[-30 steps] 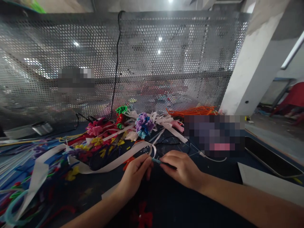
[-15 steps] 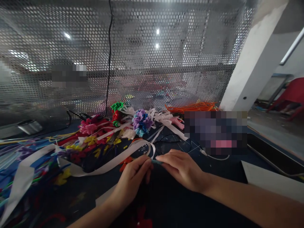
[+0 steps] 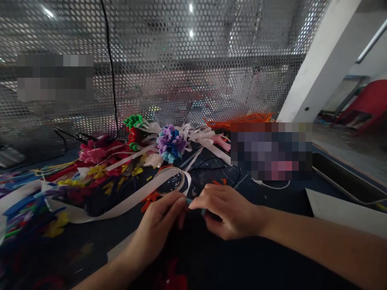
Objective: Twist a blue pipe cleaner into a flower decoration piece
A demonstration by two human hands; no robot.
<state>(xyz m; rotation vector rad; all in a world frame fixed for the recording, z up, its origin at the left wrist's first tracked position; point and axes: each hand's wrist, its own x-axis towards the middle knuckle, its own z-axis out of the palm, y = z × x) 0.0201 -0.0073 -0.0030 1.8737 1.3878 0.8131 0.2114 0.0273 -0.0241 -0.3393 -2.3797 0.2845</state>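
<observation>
My left hand (image 3: 165, 215) is closed, with thumb and forefinger pinching one end of a short blue-green pipe cleaner (image 3: 188, 200). Close beside it, my right hand (image 3: 228, 211) curls its fingers around the other part of the same stem, and a bit of blue-green shows under the bent forefinger. Most of the stem is hidden by the fingers. Just beyond the hands lie a loop of white ribbon (image 3: 142, 198) and small orange pipe-cleaner pieces (image 3: 148, 200). Farther back stands a purple and blue pipe-cleaner flower bunch (image 3: 171, 143).
Coloured pipe-cleaner pieces, yellow flowers (image 3: 57, 224) and pink flowers (image 3: 95, 152) cover the left of the dark table. Orange stems (image 3: 256, 119) lie at the back, before a perforated metal panel (image 3: 193, 76). A dark tray (image 3: 347, 177) and a white flat board (image 3: 341, 211) are at the right.
The view has tilted down and shifted slightly to the right. My right fingers have bent more around the blue-green pipe cleaner; my left hand keeps its pinch.
</observation>
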